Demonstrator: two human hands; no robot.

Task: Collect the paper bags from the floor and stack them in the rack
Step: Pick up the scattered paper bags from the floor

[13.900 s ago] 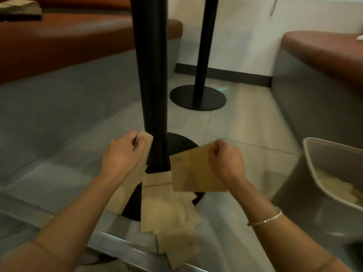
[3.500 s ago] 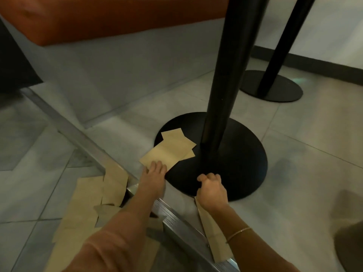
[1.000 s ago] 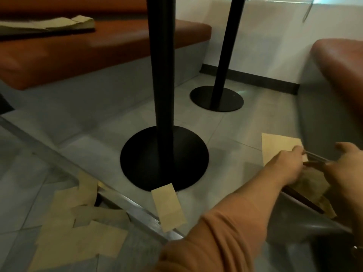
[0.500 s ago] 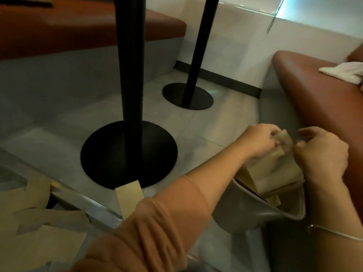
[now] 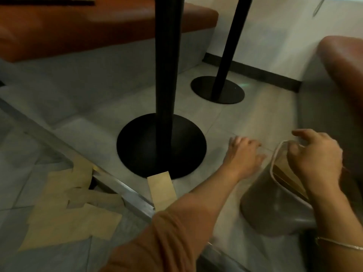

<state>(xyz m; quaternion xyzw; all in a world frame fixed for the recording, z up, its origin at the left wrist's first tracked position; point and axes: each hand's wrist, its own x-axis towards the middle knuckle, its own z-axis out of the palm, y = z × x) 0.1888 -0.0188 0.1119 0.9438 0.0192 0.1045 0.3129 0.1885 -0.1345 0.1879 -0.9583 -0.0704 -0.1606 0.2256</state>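
Observation:
A grey bin-like rack (image 5: 275, 211) stands on the floor at the right, with brown paper bags (image 5: 284, 174) upright inside it. My right hand (image 5: 318, 158) hovers over its rim with loosely curled fingers and holds nothing I can see. My left hand (image 5: 243, 154) is just left of the rack, low over the floor, with relaxed, empty fingers. One paper bag (image 5: 162, 188) lies flat at the edge of the black table base (image 5: 161, 146). Several more bags (image 5: 68, 211) lie in an overlapping pile at the lower left.
A black table pole (image 5: 167, 61) rises from the round base, and a second pole and base (image 5: 218, 89) stand behind it. A metal floor strip (image 5: 125, 195) runs diagonally between the pile and the single bag. Brown benches sit at the left (image 5: 78, 30) and right (image 5: 343, 61).
Both hands were pushing a paper bag into the rack half a second ago. The bag is now inside, my left hand has drawn back to the left, and my right hand has let go.

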